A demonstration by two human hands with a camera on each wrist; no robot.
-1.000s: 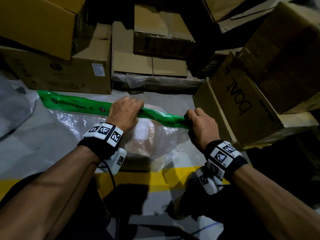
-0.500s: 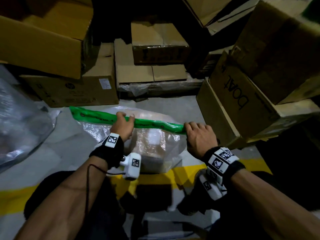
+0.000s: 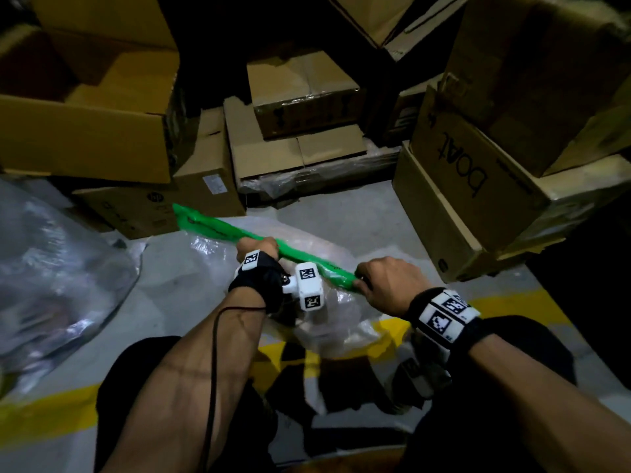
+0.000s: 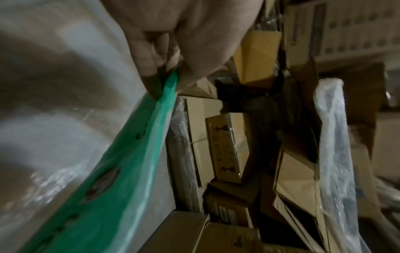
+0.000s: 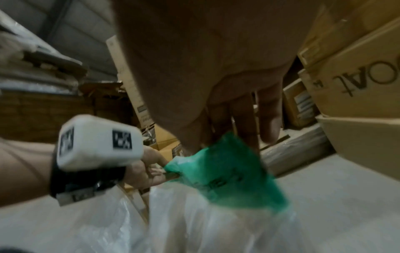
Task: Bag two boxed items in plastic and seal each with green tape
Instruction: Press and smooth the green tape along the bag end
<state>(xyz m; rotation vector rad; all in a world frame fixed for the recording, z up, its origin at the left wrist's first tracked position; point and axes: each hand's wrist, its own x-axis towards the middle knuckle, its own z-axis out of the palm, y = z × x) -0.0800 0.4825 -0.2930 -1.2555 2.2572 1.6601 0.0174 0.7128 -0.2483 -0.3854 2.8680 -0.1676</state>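
A clear plastic bag [image 3: 345, 319] with a boxed item inside hangs lifted off the grey floor. Green tape [image 3: 211, 227] runs along its top edge, slanting down from far left to right. My left hand [image 3: 257, 249] pinches the taped edge near its middle; the left wrist view shows fingers and thumb [image 4: 164, 68] clamped on the green tape [image 4: 129, 162]. My right hand [image 3: 382, 281] grips the tape's right end; in the right wrist view its fingers [image 5: 238, 123] curl round the green tape [image 5: 227, 171] above the bag [image 5: 194, 222]. The boxed item is mostly hidden by my arms.
Cardboard boxes [image 3: 293, 97] are stacked close behind and at left [image 3: 85, 124]. A box marked "boAt" [image 3: 461, 172] stands at right. Crumpled clear plastic [image 3: 51, 285] lies on the floor at left. A yellow floor line [image 3: 44, 414] crosses near my knees.
Both hands have raised the taped edge and drawn it nearer me. The tape now slants down to the right. My left hand has turned from resting over the tape to pinching it.
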